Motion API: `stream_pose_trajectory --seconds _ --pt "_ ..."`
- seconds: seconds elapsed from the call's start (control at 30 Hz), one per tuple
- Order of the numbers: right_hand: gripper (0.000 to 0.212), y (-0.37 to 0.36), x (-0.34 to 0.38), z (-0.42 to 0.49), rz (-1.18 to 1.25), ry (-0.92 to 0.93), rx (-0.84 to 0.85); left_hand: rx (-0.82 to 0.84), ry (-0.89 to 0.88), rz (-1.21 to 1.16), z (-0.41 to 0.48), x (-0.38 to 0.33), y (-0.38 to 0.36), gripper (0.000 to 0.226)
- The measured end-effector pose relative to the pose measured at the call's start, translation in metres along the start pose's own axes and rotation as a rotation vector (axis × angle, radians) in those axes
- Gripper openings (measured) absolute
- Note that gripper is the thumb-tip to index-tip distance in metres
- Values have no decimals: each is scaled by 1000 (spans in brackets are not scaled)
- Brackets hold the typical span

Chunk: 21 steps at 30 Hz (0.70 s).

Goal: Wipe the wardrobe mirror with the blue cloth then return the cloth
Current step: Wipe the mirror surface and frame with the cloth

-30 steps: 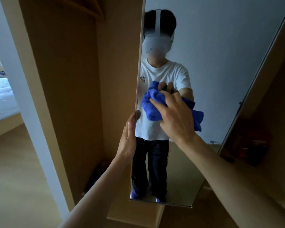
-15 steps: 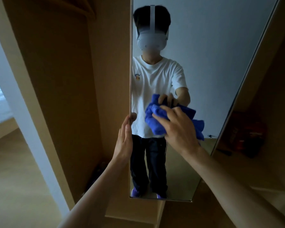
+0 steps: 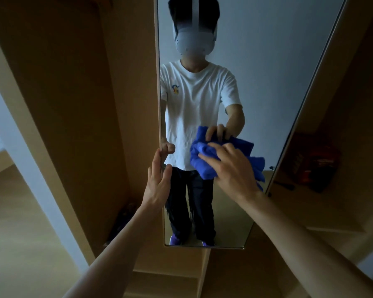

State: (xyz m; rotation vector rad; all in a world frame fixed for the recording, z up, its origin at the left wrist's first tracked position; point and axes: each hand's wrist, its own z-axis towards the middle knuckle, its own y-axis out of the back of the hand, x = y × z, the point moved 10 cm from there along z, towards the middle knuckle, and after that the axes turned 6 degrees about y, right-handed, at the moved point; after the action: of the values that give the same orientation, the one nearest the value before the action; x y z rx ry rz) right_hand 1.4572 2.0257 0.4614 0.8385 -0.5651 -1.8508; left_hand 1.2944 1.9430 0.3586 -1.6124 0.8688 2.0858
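A tall mirror (image 3: 267, 67) is fixed on the inside of an open wooden wardrobe door, straight ahead. A crumpled blue cloth (image 3: 205, 162) is pressed flat against the glass at the mirror's middle height by my right hand (image 3: 235, 171), whose spread fingers cover most of it. My left hand (image 3: 158, 179) grips the mirror door's left edge, thumb on the glass side, fingers behind the edge. The glass reflects a person in a white shirt holding the same cloth.
The wardrobe's wooden interior (image 3: 78, 104) opens to the left, with dark items on its floor (image 3: 123, 220). To the right of the door stands a shelf (image 3: 310, 164) with dark red objects. Pale wood floor (image 3: 19, 233) lies at the lower left.
My right hand has slid the cloth down and slightly right on the glass. My view has shifted, so the mirror sits further left and the bed has left the frame. The left hand stays on the edge.
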Motion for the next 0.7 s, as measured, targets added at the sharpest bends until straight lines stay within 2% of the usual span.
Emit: stream_pose_trajectory --seconds 0.17,0.3,0.43,0.6,0.7 --pt "65 38 -43 9 -52 -153 -155 -12 -40 -18 1 2 -3 73" --pt "55 2 -15 -21 -52 -16 -60 -47 32 -16 1 11 -7 82" --pt "58 -14 -12 -43 -10 52 33 -97 53 17 1 14 -7 77" --pt "55 18 -51 -23 -8 -52 -24 -147 70 6 0 13 -12 76" --pt "62 35 -72 -20 -32 -93 -80 -194 111 24 -3 13 -16 77"
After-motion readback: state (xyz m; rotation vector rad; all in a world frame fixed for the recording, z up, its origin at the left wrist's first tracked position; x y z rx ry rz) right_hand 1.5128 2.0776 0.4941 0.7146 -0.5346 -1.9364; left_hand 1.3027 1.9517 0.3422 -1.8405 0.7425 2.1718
